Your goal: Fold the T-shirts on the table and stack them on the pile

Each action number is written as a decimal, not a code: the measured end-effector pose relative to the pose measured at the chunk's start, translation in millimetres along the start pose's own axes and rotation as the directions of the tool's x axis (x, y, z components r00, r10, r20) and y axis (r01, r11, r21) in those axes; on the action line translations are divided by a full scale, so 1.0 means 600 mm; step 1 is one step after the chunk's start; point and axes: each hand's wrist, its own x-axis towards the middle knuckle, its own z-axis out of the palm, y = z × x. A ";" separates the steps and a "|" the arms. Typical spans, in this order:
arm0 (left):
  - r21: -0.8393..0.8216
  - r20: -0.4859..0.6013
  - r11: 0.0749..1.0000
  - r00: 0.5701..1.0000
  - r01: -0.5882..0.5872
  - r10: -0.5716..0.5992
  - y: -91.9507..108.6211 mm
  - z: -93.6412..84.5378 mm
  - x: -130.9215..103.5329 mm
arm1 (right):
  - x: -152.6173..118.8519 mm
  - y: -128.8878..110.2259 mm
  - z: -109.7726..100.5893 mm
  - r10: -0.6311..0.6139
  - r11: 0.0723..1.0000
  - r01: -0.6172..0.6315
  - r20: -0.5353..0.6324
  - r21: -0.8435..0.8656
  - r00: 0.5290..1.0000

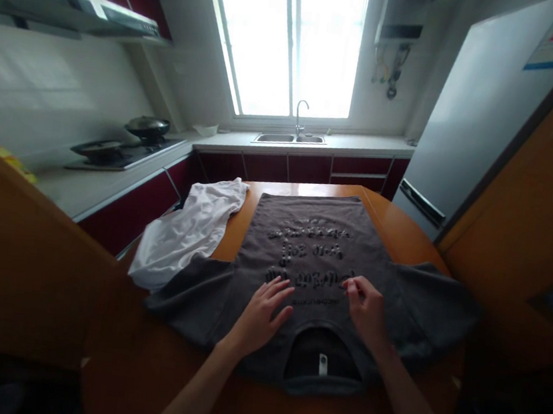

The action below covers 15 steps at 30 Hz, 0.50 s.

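A dark grey T-shirt (273, 233) lies spread flat on the wooden table (400, 225), its neckline towards me and its hem towards the window. Raised black lettering covers the chest area. My left hand (266, 310) rests on the shirt just left of the collar, palm down, fingers spread and holding nothing. On the right, my right hand (365, 305) is over the end of the lettering with thumb and index finger pinched together; whatever is between the fingertips is too small to make out. A white label shows inside the collar.
A white garment (190, 230) lies crumpled along the table's left edge, beside the shirt's sleeve. Beyond the table are a counter with a sink (289, 139) and a stove with pans (148, 127) at the left. A fridge (480, 111) stands at the right.
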 end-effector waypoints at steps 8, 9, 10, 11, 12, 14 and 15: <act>-0.043 -0.161 0.999 0.987 0.012 -0.019 -0.003 0.011 -0.022 | -0.039 -0.001 -0.040 0.079 0.996 -0.079 -0.005 -0.032 0.997; -0.042 -0.161 0.999 0.987 0.009 -0.016 -0.001 0.016 -0.018 | -0.038 0.002 -0.041 0.082 0.996 -0.083 -0.012 -0.041 0.997; -0.042 -0.162 0.999 0.987 0.006 -0.013 0.000 0.021 -0.013 | -0.037 0.006 -0.041 0.081 0.995 -0.081 -0.013 -0.052 0.997; -0.039 -0.161 0.999 0.987 0.003 -0.009 0.002 0.025 -0.005 | -0.036 0.010 -0.038 0.073 0.995 -0.074 -0.011 -0.067 0.997; -0.035 -0.156 0.999 0.988 0.000 -0.005 0.004 0.029 0.004 | -0.035 0.014 -0.035 0.059 0.994 -0.059 -0.008 -0.088 0.998; -0.012 -0.136 1.000 0.991 0.002 -0.003 0.007 0.036 0.020 | -0.036 0.025 -0.026 0.012 0.987 -0.011 0.006 -0.161 1.000; 0.011 -0.122 1.000 0.992 0.008 -0.007 0.008 0.039 0.026 | -0.039 0.030 -0.022 -0.016 0.977 0.021 0.026 -0.213 1.000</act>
